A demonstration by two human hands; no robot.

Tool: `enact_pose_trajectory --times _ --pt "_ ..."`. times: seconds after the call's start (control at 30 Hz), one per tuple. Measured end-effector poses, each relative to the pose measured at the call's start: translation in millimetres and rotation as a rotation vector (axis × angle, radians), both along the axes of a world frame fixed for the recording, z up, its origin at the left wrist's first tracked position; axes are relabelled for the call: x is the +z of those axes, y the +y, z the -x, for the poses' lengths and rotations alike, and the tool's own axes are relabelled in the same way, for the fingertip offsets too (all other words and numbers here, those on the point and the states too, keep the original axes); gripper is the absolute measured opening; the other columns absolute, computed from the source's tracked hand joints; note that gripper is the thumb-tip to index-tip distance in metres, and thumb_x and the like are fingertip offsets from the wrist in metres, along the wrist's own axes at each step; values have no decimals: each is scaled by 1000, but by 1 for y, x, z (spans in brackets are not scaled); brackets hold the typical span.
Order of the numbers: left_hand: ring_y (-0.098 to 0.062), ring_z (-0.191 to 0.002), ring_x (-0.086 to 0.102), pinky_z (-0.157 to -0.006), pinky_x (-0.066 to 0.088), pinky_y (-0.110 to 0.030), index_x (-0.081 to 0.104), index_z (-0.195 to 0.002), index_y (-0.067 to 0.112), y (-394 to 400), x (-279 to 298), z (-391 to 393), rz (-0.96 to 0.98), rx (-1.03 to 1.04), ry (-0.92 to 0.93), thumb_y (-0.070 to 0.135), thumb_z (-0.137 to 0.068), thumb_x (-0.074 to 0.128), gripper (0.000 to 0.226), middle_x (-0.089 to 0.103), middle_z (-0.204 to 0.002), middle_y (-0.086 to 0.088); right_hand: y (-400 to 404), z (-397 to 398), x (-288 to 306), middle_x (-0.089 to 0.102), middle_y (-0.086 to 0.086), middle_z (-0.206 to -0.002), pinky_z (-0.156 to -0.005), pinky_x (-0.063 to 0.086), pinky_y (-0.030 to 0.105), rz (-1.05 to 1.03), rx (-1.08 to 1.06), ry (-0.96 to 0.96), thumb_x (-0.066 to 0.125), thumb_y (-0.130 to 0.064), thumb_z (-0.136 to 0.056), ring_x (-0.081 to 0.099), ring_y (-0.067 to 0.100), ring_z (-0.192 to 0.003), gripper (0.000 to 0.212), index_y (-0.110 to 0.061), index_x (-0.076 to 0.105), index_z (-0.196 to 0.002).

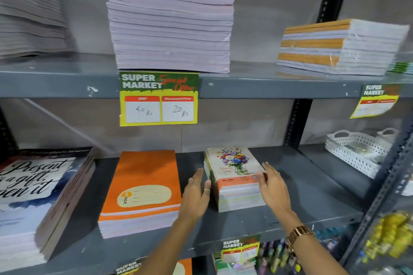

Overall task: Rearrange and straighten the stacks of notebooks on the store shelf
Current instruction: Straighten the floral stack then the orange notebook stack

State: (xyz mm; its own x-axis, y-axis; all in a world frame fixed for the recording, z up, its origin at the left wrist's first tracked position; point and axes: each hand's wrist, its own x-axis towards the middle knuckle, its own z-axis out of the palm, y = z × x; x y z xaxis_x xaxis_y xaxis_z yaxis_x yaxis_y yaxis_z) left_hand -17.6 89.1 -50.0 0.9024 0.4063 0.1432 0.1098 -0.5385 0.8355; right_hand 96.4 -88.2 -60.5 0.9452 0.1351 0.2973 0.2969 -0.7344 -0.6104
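Grey steel shelf (290, 216), two tiers in view. Upper tier, left to right: blurred pale stack (31, 11) at the frame edge; tall stack of lilac-edged notebooks (169, 29), top copies bowed upward at the left; shorter shrink-wrapped stack with orange bands (339, 49), angled on the shelf. Yellow-green price tag (158, 98) taped to the shelf lip under the tall stack, handwritten 40 and 20; second tag (377, 100) further right, unreadable.

Lower tier, left to right: large stack with script lettering on the cover (38, 187), skewed toward the camera; orange-cover stack (145, 187), lower copies slightly stepped out at the front; small flower-cover stack (234, 176), sitting right of centre on the lower tier, edges uneven, turned a little against the shelf line. White perforated basket (355, 152) on the neighbouring bay, far right.

Left hand (196, 194): grip spread, fingers flat and together, palm facing the left side of the flower-cover stack, touching or just shy of it; cannot tell which. Rings on two fingers. Right hand (271, 185): grip spread, thumb on the top cover's right edge, fingers alongside the stack's right side. Gold watch (298, 235) on the right wrist.
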Motion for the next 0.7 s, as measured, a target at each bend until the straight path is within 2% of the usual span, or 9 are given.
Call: enact_pose_trajectory --times 0.1,0.2,0.3,0.37,0.4,0.47,0.53,0.6,0.7 --pt "-28 -138 30 -111 26 -35 28 -142 10 -16 6 -14 53 15 -7 18 -99 38 45 41 -146 -12 -6 -21 -4 44 14 -144 -106 37 39 -75 16 108 40 -24 -98 42 30 -131 46 -7 38 -141" --pt "-29 -139 28 -111 25 -36 26 -143 12 -25 10 -24 228 59 27 16 -99 36 45 40 -145 -15 -6 -41 -4 58 17 -128 -96 47 42 -283 33 304 42 -34 -97 57 31 -113 44 -9 49 -133" --pt "-27 -142 21 -113 20 -37 22 -144 14 -27 10 -35 440 101 76 19 -99 36 48 31 -150 -16 -6 -54 1 71 10 -91 -72 48 29 -604 79 578 40 -41 -97 63 21 -80 41 -9 65 -98" --pt "-24 -135 33 -109 25 -32 19 -145 11 -29 13 -39 567 83 63 16 -99 36 49 32 -149 -17 -7 -64 -1 75 4 -70 -86 45 33 -686 147 692 34 -49 -96 63 20 -80 52 -13 68 -81" --pt "-24 -130 38 -107 26 -31 20 -144 9 -30 14 -42 625 82 43 14 -99 34 47 34 -149 -18 -7 -70 -3 76 3 -68 -94 42 37 -692 181 725 31 -52 -95 64 22 -83 55 -15 69 -81" --pt "-23 -124 45 -105 28 -31 25 -143 8 -33 16 -46 742 57 26 17 -101 29 43 42 -143 -15 -5 -76 -4 75 9 -84 -98 42 40 -701 234 773 26 -54 -95 65 27 -90 58 -14 68 -92" --pt "-15 -104 59 -99 36 -29 35 -139 13 -32 10 -53 794 37 40 33 -100 27 45 62 -115 -1 -3 -81 -3 71 14 -98 -93 47 38 -707 265 823 24 -54 -96 66 30 -93 60 -14 67 -101" --pt "-9 -95 64 -104 41 -33 46 -133 17 -26 -6 -61 832 18 6 52 -93 24 58 71 -96 9 -2 -86 -4 71 15 -102 -93 48 40 -702 282 865 22 -55 -95 66 32 -96 61 -15 68 -102" --pt "1 -89 64 -97 41 -25 47 -121 18 -29 -8 -62 830 -9 -11 41 -99 11 49 68 -97 18 -2 -91 -7 72 14 -100 -95 47 42 -682 283 877 25 -53 -96 66 33 -99 57 -16 67 -103"
